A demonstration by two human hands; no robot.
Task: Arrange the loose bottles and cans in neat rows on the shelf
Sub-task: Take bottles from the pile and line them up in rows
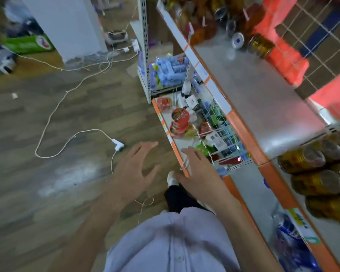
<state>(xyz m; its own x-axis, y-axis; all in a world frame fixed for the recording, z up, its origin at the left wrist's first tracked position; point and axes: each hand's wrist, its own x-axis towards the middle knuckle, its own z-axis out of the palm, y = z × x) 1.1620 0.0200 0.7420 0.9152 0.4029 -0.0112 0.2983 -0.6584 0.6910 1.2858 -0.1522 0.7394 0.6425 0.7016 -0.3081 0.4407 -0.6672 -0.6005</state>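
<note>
The view is blurred by motion. A grey shelf (253, 99) with an orange front edge runs along the right. At its far end lie loose cans: a gold can (261, 46) on its side, a can with a white and blue end (238, 40), and amber bottles (200, 26) behind. A neat row of gold cans (310, 169) stands at the near right. My left hand (135, 169) hangs open over the floor, fingers spread. My right hand (200, 169) is open too, over the edge of the lower shelf, holding nothing.
The lower shelf (177, 148) holds red noodle bowls (180, 118) and wire baskets of small packets. Blue cans (289, 232) sit on a shelf at the bottom right. White cables and a plug (118, 145) trail over the wooden floor. A white pillar (67, 26) stands at the back left.
</note>
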